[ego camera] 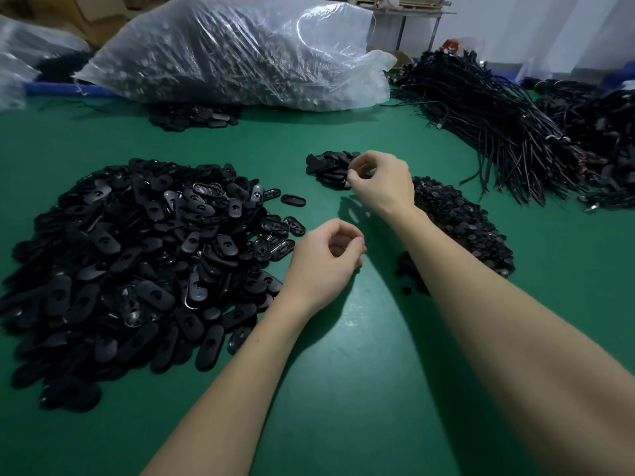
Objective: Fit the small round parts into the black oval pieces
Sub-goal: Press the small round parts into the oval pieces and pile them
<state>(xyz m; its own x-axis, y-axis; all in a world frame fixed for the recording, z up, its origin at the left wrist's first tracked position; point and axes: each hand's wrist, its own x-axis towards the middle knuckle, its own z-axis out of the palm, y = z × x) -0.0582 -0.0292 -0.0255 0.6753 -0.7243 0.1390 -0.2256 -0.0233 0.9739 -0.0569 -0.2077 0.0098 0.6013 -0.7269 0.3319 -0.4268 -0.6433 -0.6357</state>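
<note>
Reaching over a green desk [343, 389], a person's right hand [381, 182] hovers at the edge of a small heap of black oval pieces [331, 168], its fingers [354, 176] curled with thumb and forefinger pinched together; whether something small sits between them cannot be told. The left hand [326, 259] hangs nearer the body, fingers loosely curled and holding nothing visible, just beside the right edge of a large pile of oval pieces [137, 262] that spreads across the left of the desk. A mound of small round parts [464, 228] lies to the right, partly hidden behind the right forearm, with a few loose ones near the arm. A third, smaller cluster of oval pieces [192, 115] rests farther back, touching a bulging clear plastic bag [233, 49] full of dark items. Bundles of black cables [498, 125] are stacked along the far right of the desk.
</note>
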